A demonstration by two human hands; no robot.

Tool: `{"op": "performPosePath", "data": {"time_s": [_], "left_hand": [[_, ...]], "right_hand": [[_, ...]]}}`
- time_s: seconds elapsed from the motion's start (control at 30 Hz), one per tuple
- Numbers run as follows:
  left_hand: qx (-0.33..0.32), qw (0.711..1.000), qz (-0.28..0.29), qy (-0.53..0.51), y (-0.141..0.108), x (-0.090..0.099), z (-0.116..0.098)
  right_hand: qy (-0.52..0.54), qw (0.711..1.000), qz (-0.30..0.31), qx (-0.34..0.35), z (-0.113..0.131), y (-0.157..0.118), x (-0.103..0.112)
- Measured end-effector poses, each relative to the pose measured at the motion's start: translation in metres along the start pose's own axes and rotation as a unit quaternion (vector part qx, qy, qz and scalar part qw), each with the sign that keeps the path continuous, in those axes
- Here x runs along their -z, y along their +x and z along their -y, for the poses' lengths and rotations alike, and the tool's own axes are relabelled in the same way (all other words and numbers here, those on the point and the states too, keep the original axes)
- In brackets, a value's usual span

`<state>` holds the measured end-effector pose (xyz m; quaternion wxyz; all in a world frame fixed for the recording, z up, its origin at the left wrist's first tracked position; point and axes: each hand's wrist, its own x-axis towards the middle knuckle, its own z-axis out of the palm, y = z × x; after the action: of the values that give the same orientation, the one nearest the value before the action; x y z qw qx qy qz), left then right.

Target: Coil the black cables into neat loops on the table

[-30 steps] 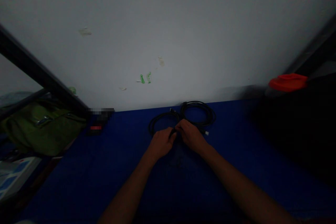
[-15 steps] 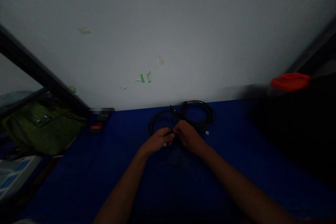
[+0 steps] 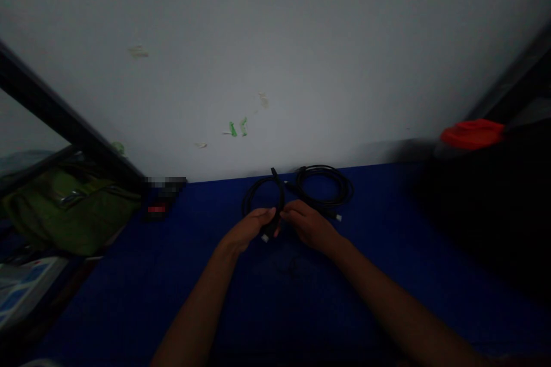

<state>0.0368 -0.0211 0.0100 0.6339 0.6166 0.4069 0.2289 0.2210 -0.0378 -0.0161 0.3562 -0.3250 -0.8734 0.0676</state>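
Observation:
A coiled black cable [image 3: 247, 198] is held between my two hands over a blue surface. My left hand [image 3: 248, 228] is closed on the coil's near side, thumb on top. One of its plugs [image 3: 267, 235], with a pale metal tip, points toward me beside that thumb; the other end [image 3: 274, 172] sticks up at the far side. My right hand [image 3: 307, 223] pinches at the same coil's right edge with its fingertips. Just behind it lies a second coiled black cable [image 3: 349, 186], one plug [image 3: 336, 216] pointing right.
A pale wall [image 3: 327, 69] rises behind the blue surface [image 3: 275, 309]. At left lie a green bag [image 3: 73, 206] and a blurred dark item [image 3: 166, 198]. An orange-red lid [image 3: 472, 133] and a large dark shape [image 3: 486, 212] stand at right. Dark posts flank both sides.
The held coil has turned and shifted slightly left, away from the second coil. Its pale-tipped plug now shows beside my left thumb. My right hand has moved a little left.

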Motion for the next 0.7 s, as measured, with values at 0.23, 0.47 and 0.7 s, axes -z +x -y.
{"op": "performPosePath", "data": {"time_s": [0.23, 0.47, 0.7], "left_hand": [[-0.022, 0.999, -0.025, -0.011, -0.0008, 0.0007, -0.0002], [0.000, 0.999, -0.034, 0.000, 0.0005, -0.0021, -0.0010], [-0.027, 0.999, -0.044, -0.002, 0.0034, -0.0041, 0.0020]], "right_hand": [[0.005, 1.000, -0.026, -0.017, 0.0075, -0.0001, 0.0019], [0.025, 0.998, -0.035, -0.044, 0.0038, 0.0003, -0.0017], [0.012, 0.998, -0.042, -0.043, 0.0032, 0.0020, -0.0037]]}}
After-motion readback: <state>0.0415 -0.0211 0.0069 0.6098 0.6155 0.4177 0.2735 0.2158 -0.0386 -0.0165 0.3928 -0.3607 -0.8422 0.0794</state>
